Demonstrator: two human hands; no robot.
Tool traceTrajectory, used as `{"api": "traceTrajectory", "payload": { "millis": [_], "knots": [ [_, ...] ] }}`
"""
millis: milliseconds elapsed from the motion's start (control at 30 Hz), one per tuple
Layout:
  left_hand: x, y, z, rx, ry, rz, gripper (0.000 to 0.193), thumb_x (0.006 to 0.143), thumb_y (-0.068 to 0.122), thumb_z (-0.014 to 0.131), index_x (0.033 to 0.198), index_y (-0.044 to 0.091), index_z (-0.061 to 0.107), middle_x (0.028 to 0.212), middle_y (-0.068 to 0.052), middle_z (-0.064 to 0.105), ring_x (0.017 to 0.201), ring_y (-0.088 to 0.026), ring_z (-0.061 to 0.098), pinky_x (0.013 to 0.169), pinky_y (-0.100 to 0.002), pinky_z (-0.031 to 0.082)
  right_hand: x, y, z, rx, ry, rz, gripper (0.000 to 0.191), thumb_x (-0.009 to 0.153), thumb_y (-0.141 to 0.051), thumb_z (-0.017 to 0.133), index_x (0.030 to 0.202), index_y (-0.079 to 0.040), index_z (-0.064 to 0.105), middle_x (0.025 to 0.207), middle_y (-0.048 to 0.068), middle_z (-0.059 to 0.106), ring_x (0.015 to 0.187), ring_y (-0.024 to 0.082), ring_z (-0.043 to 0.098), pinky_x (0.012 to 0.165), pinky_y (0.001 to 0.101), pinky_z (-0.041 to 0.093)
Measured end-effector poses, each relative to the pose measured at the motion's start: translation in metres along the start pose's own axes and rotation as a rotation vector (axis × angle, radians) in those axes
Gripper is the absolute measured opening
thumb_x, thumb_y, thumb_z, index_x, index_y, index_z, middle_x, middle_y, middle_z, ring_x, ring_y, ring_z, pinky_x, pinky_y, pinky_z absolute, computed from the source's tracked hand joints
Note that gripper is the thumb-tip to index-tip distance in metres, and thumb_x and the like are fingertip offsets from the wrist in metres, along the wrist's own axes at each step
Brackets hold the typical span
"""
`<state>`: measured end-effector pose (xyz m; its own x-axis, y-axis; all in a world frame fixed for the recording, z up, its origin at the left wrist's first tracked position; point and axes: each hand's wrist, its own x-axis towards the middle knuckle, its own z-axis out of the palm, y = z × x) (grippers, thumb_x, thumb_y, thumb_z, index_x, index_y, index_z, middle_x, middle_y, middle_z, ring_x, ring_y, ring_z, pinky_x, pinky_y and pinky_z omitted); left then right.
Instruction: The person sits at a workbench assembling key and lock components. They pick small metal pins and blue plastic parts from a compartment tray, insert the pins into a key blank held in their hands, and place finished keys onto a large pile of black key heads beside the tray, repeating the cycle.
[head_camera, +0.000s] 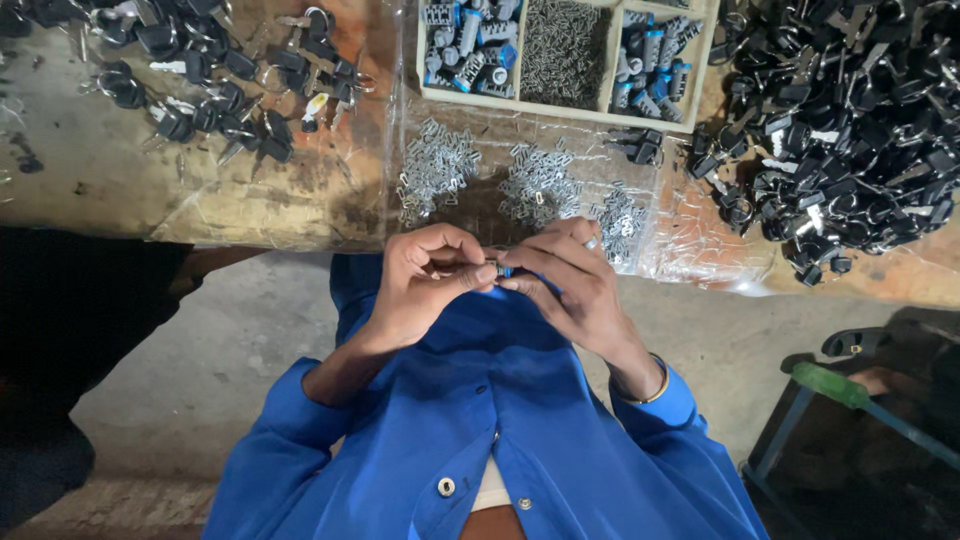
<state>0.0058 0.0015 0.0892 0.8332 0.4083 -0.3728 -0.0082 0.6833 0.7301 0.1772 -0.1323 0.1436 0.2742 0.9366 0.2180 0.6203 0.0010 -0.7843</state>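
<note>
Both hands, left hand (425, 280) and right hand (560, 275), pinched a small lock part (497, 268) with fingers closed just before the bench (120, 170), where piles of metal pieces (435, 165) lay unused, suggesting much remained.

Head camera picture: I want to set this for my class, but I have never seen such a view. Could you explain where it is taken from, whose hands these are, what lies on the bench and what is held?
The camera sits on a person's head and looks straight down, so the blue shirt at the bottom is their own. The left hand and right hand meet just before the bench edge. Together they pinch a small part, mostly hidden by the fingers, so its kind is unclear. On the bench lie small heaps of silver metal bits on clear plastic, a divided tray of blue-grey pieces and pins, and piles of black-headed keys to both sides.
</note>
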Motion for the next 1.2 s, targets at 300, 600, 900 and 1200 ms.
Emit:
{"api": "traceTrajectory", "payload": {
  "millis": [300,600,900,1200],
  "knots": [
    [-0.003,0.015,0.006,0.201,-0.063,0.116,0.037,0.09,-0.007,0.082,0.082,0.005,0.048,0.094,-0.018,0.071,0.105,-0.017,0.075,0.084,-0.029,0.063,-0.006,0.002,0.0,-0.161,-0.028,-0.086,0.029,0.082,-0.014,0.085,0.108,-0.008,0.074,0.105,0.003,0.071,0.101,0.026,0.062,0.09,0.0404,0.043],
    [-0.003,0.017,0.01,0.091,0.015,0.124,0.049,0.086,-0.012,0.078,0.077,0.01,0.035,0.106,-0.027,0.075,0.105,-0.026,0.075,0.084,-0.034,0.066,0.008,0.028,-0.048,-0.292,0.226,0.263,0.021,0.095,-0.007,0.084,0.115,-0.009,0.076,0.108,0.007,0.07,0.104,0.026,0.062,0.095,0.0379,0.049],
    [0.0,0.023,0.011,-0.059,0.033,0.063,0.046,0.084,-0.012,0.077,0.077,0.01,0.037,0.105,-0.03,0.075,0.096,-0.028,0.077,0.083,-0.04,0.067,0.015,0.058,-0.067,-0.024,0.54,0.199,0.018,0.089,0.006,0.077,0.097,-0.004,0.065,0.1,0.008,0.062,0.105,0.025,0.06,0.094,0.0398,0.048],
    [0.006,0.019,0.014,-0.193,0.021,0.041,0.044,0.084,-0.014,0.076,0.076,0.01,0.039,0.105,-0.031,0.074,0.092,-0.03,0.077,0.08,-0.042,0.068,-0.011,0.028,-0.041,0.612,0.333,0.333,0.026,0.074,0.007,0.085,0.096,0.003,0.07,0.1,0.014,0.072,0.085,0.017,0.07,0.072,0.0273,0.058]
  ]
}}
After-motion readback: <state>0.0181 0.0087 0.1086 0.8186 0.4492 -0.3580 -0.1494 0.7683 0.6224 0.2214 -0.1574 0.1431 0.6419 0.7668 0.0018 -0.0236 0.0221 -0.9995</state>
